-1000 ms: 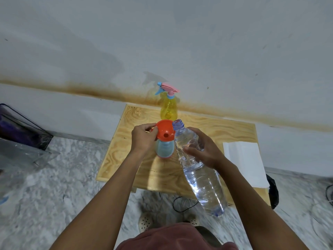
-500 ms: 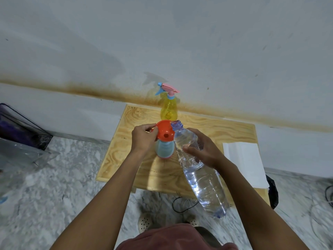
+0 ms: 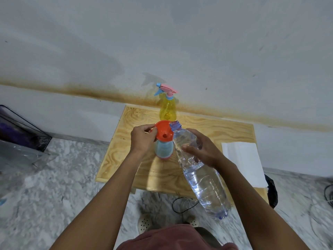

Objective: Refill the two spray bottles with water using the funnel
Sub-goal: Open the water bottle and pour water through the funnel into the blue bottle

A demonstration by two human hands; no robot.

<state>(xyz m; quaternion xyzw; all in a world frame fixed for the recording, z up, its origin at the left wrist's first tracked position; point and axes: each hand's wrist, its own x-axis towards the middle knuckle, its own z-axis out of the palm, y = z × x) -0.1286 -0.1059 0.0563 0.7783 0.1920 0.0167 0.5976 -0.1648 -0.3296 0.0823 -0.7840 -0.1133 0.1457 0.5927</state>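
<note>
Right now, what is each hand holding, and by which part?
The left hand pinches the orange funnel at its rim, atop the blue spray bottle. The right hand grips the tilted water bottle around its upper body.

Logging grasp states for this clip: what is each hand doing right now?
Left hand: closed on the rim of the orange funnel.
Right hand: closed around the tilted water bottle.

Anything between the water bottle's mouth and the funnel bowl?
Nothing visible. The uncapped water bottle, tilted in the right hand, has its mouth at the rim of the orange funnel, which the left hand steadies on the blue bottle.
</note>
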